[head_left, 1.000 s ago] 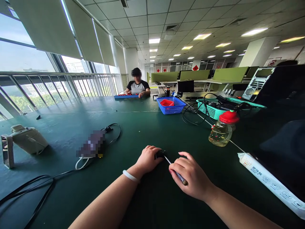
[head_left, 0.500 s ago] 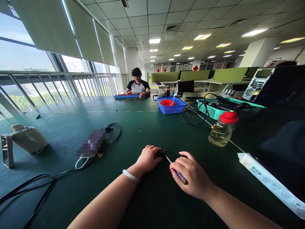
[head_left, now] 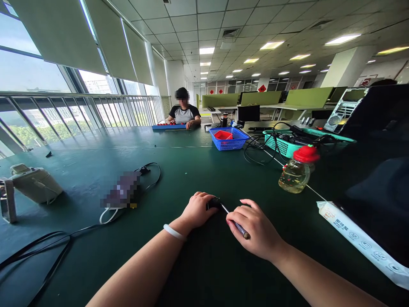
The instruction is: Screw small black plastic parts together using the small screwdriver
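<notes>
- One small black object lies on the dark green table, partly hidden by the left hand.
- The left hand is closed around that object, thumb on the near side, with a white bracelet on its wrist.
- The right hand grips a screwdriver between thumb and fingers, one finger lifted off it.
- The screwdriver's metal shaft slants up to the object's right end; contact at the tip is too small to tell.
- Farther right stand a red-lidded bottle and, nearer, a long white packet.
- Beyond the hands sits a blue basket.
</notes>
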The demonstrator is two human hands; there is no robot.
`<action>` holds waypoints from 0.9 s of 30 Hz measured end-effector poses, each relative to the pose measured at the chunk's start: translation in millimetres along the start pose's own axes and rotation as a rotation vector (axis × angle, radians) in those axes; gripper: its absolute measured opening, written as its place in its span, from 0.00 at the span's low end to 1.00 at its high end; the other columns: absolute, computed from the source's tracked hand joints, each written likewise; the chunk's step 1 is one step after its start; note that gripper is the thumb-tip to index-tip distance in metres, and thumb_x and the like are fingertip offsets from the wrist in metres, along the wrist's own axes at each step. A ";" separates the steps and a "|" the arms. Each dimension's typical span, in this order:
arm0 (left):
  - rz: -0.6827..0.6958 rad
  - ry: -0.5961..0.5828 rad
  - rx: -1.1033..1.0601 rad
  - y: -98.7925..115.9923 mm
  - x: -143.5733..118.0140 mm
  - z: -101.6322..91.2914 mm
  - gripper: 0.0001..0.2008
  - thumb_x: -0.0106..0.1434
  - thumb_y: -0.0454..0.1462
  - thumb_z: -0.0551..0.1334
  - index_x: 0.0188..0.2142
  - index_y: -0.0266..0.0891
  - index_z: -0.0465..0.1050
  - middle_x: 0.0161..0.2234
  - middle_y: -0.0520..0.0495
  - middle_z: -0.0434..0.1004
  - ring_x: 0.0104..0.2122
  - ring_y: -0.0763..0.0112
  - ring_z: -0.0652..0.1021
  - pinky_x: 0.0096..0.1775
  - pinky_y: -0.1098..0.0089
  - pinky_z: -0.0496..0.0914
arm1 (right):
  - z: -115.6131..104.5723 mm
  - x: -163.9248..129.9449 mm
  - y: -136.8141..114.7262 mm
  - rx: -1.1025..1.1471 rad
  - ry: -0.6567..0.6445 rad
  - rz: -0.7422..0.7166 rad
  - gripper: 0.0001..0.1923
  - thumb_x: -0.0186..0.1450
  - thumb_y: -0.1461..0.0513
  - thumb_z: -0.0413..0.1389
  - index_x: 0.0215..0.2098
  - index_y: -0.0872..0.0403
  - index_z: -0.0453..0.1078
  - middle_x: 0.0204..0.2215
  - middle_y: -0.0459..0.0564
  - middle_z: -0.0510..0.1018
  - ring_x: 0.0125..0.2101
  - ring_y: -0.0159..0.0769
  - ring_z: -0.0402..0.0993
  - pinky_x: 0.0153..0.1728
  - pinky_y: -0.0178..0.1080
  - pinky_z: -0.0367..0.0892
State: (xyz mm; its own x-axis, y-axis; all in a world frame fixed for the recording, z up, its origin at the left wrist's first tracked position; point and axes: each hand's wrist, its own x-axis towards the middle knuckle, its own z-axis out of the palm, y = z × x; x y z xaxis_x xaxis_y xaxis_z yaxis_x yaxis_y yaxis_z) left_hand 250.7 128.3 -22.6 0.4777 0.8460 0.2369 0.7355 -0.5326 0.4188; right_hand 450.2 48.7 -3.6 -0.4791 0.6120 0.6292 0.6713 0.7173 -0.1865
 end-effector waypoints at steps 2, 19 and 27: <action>-0.005 -0.004 -0.002 0.4 -0.1 -0.4 0.16 0.59 0.40 0.66 0.48 0.43 0.76 0.46 0.46 0.79 0.48 0.58 0.74 0.53 0.58 0.68 | -0.1 -0.4 -0.1 0.008 0.012 -0.004 0.09 0.67 0.67 0.50 0.33 0.52 0.69 0.25 0.44 0.74 0.26 0.31 0.70 0.54 0.49 0.60; -0.002 -0.010 -0.016 -1.9 -0.4 0.3 0.18 0.59 0.42 0.65 0.49 0.44 0.75 0.46 0.46 0.79 0.49 0.58 0.74 0.54 0.57 0.67 | 7.6 -0.8 21.2 0.339 0.129 0.336 0.11 0.69 0.59 0.51 0.31 0.52 0.72 0.26 0.47 0.77 0.27 0.34 0.73 0.29 0.36 0.69; 0.012 -0.029 0.003 -3.5 -0.1 0.9 0.19 0.59 0.43 0.65 0.50 0.45 0.75 0.44 0.46 0.79 0.48 0.58 0.74 0.53 0.58 0.67 | 0.9 -2.4 22.9 0.455 0.228 0.389 0.13 0.69 0.57 0.51 0.29 0.53 0.70 0.22 0.45 0.73 0.22 0.32 0.69 0.22 0.34 0.65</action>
State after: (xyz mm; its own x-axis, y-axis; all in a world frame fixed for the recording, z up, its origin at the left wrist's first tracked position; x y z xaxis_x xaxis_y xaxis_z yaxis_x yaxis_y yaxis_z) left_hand 248.5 130.0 -24.9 0.5002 0.8384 0.2167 0.7308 -0.5429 0.4137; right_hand 466.2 63.9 -10.2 -0.0828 0.8059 0.5862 0.4407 0.5572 -0.7038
